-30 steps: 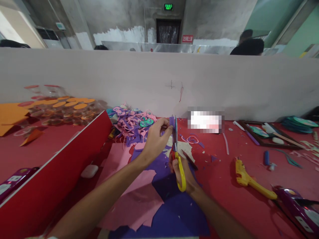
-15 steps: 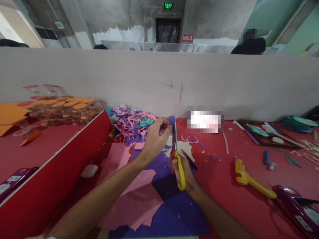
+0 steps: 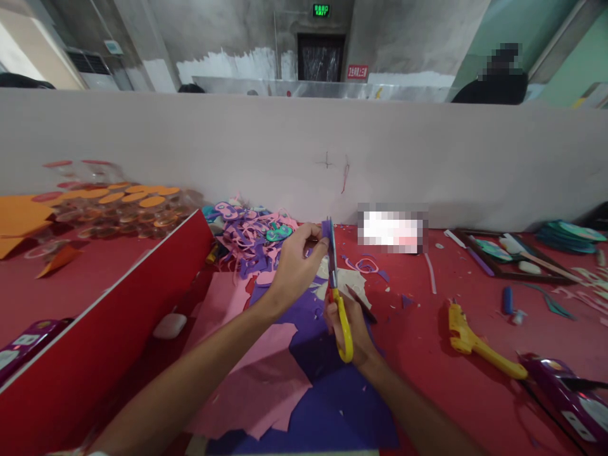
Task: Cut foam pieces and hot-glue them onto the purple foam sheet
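Observation:
My left hand (image 3: pixel 295 266) pinches a small purple foam piece (image 3: pixel 325 229) between thumb and fingers, held up above the red table (image 3: pixel 418 354). My right hand (image 3: pixel 350 329) grips yellow-handled scissors (image 3: pixel 338 297), blades pointing up and meeting the purple piece at its right edge. Under both hands lie a purple foam sheet (image 3: pixel 327 405) and pink foam sheets (image 3: pixel 247 380).
A heap of pink and purple foam offcuts (image 3: pixel 251 237) lies behind my left hand. A red box lid (image 3: pixel 95 354) stands at the left, a yellow glue gun (image 3: pixel 475 342) at the right, a dark tray (image 3: pixel 508 256) further right. A grey partition (image 3: pixel 304 158) closes the back; a person stands beyond it.
My hands and the scissors have barely shifted; the blades stay at the purple piece. The person beyond the partition has moved to the right.

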